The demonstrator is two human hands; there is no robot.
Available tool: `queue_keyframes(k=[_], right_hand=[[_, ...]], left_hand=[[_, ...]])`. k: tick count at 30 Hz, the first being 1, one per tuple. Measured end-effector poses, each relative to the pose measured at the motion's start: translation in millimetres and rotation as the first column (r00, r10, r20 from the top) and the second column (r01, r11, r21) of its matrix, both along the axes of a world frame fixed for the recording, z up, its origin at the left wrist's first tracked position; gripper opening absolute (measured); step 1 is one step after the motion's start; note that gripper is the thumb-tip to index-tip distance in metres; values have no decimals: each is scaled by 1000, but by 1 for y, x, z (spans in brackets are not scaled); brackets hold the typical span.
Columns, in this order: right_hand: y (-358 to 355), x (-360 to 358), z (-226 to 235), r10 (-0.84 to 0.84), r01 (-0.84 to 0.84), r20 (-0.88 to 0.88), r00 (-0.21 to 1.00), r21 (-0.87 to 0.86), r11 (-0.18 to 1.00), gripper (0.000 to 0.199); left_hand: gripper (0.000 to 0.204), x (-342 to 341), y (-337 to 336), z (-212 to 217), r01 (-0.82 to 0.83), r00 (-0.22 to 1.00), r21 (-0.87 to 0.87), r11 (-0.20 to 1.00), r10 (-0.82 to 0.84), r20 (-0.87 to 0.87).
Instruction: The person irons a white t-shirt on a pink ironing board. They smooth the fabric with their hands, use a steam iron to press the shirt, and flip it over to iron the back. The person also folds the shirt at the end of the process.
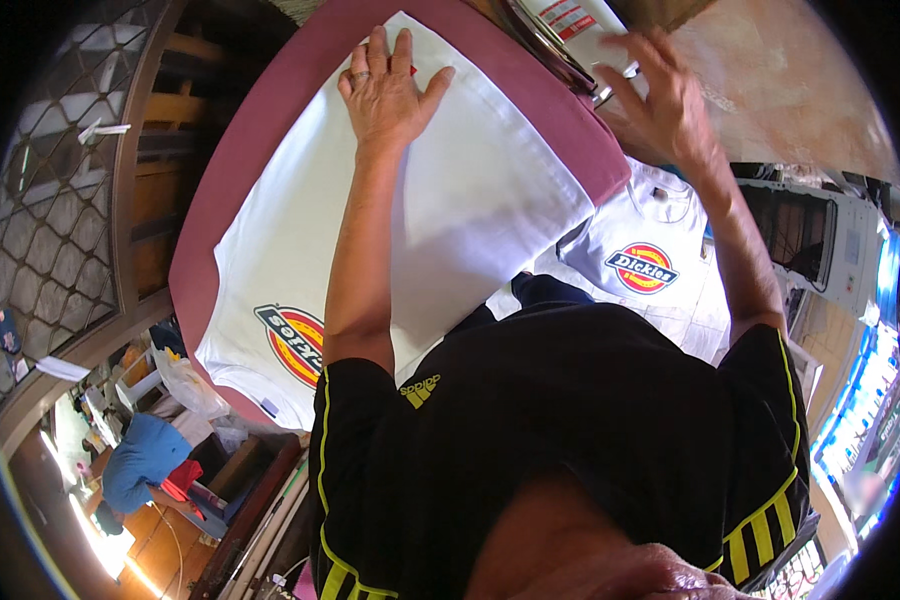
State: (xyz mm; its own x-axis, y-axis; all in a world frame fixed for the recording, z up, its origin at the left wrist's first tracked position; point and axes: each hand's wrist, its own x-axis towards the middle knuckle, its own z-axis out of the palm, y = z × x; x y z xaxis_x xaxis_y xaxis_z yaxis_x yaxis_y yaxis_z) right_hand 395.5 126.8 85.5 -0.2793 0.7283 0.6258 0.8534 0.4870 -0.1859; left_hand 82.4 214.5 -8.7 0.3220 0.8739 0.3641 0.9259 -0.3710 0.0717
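Shirt, white (490, 170) — laid out on a padded board with a dull red cover (205, 230), its hem end toward the top and right, its collar end at lower left. The round red, yellow and black emblem (288, 335) on it is partly hidden by the wearer's left forearm and sleeve; part of the collar is also covered.

Left hand (383, 100) — palm down on the shirt near its far edge, fingers spread, thumb out to the side; a ring on one finger. A small red mark shows beside the fingers, mostly covered.

Right hand (670, 110) — raised near the board's right edge, slightly blurred; thumb and forefinger apart, the other fingers bunched and hard to separate. Whether it touches the metal-edged object (550, 45) close by cannot be told; that object is cut off at the top, its kind unclear.

Second shirt, white (685, 225) — right of the board, lower down, bearing a like emblem; partly hidden by the board and the right arm.

Co-worker, blue top (145, 460) — lower left, bent over, beside a red cloth (182, 478); hands too small to make out.
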Motion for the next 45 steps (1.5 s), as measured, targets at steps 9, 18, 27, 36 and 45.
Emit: queue_keyframes(k=[9,18,27,36,45], right_hand=[[141,31,-38,-93,69,-43,995,-397,915,43],[104,19,22,113,-258,492,863,237,937,35],[-83,-79,35,-79,-82,-289,954,-506,859,40],[-25,-141,-8,-130,21,-252,959,-394,919,35],[163,-177,-5,58,-56,-6,998,-385,921,45]], left_hand=[[65,1,-2,6,10,999,-35,999,-8,41],[53,4,7,-2,3,1000,21,1000,-3,-23],[54,-7,17,-4,33,998,-116,993,-27,51],[60,-55,34,12,345,811,-135,929,-223,540],[66,-72,-20,-8,-45,998,6,999,45,-47]])
